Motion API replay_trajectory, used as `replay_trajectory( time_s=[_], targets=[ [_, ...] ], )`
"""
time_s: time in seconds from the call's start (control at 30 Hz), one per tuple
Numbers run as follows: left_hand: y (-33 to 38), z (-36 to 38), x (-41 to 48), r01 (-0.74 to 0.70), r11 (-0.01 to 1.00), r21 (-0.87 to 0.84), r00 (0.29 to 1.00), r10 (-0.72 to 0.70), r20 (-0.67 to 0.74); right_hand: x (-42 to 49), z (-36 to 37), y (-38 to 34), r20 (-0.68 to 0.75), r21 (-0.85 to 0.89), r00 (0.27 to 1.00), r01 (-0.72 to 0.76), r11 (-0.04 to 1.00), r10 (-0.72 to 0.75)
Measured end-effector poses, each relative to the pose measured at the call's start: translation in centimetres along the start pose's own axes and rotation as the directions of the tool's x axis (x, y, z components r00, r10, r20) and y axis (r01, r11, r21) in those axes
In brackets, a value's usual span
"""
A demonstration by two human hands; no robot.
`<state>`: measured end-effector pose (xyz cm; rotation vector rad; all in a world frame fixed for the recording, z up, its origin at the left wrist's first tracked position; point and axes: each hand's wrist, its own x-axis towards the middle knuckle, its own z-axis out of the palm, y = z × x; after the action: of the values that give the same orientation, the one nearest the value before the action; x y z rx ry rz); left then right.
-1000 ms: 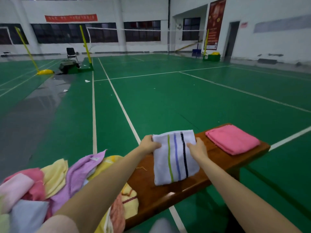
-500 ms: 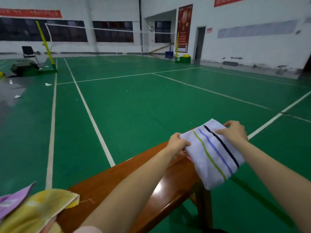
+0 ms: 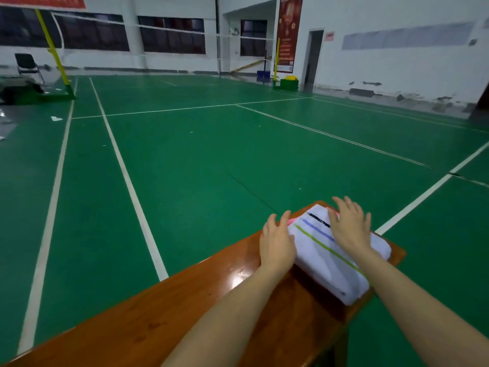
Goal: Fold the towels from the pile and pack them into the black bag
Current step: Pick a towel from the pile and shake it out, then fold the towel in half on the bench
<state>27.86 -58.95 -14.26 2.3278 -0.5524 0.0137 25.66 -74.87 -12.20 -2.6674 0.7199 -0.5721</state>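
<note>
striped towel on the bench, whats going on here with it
A person is stacking folded towels at the end of a wooden bench in a sports hall. The white striped towel lies on top of a pink towel, of which only an edge peeks out. The right hand rests flat on the striped towel, fingers spread, and the left hand lies open against its left edge. The black bag is not in view.

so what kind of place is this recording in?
Most likely an indoor badminton or sports hall: green court floor with white boundary lines, and a net strung between yellow posts. The person works at a wooden bench courtside, both hands on a striped towel.
</note>
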Motion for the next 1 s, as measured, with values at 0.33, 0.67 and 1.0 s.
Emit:
replay_trajectory(
  time_s=[0.33,0.67,1.0],
  targets=[
    [-0.3,-5.5,-4.0,-0.257,0.947,0.193,0.890,0.154,0.430,-6.7,0.0,-4.0,0.150,-0.150,0.986,0.100,0.984,-0.077],
    [-7.5,-26.3,-26.3,-0.037,0.813,0.581,0.969,-0.113,0.220,-27.8,-0.1,-20.4,0.480,0.244,0.781,0.320,0.916,-0.401],
    [-16.3,-38.5,-47.5,0.640,0.514,0.571,0.741,-0.609,-0.284,-46.6,-3.1,-36.6,0.525,0.510,0.481,0.483,0.712,-0.702]
  ],
)
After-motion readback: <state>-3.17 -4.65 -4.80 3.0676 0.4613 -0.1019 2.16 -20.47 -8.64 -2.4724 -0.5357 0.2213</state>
